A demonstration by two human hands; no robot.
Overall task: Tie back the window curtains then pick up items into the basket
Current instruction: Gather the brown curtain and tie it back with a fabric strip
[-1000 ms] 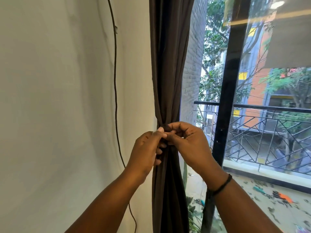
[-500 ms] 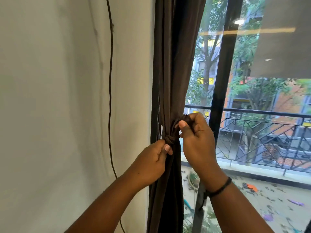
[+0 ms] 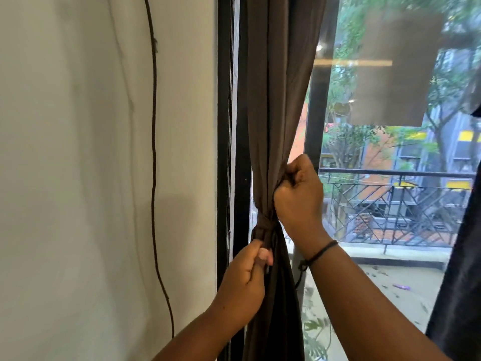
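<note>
A dark brown curtain (image 3: 276, 100) hangs gathered against the left side of the window. A knot or tie band (image 3: 264, 229) of the same dark cloth cinches it at mid height. My left hand (image 3: 247, 280) is closed on cloth just below the knot. My right hand (image 3: 299, 196) is a fist gripping a fold of the curtain above and to the right of the knot. No basket is in view.
A white wall (image 3: 78, 178) with a thin dark cord (image 3: 154, 178) hanging down it fills the left. A black window frame (image 3: 225, 152) stands beside the curtain. Another dark curtain (image 3: 460, 269) hangs at the right edge. Beyond the glass is a balcony railing (image 3: 390, 204).
My two hands have drawn apart: the right one rose and pulled cloth up and right, the left one dropped below the knot. The knot looks tighter. The view has shifted right.
</note>
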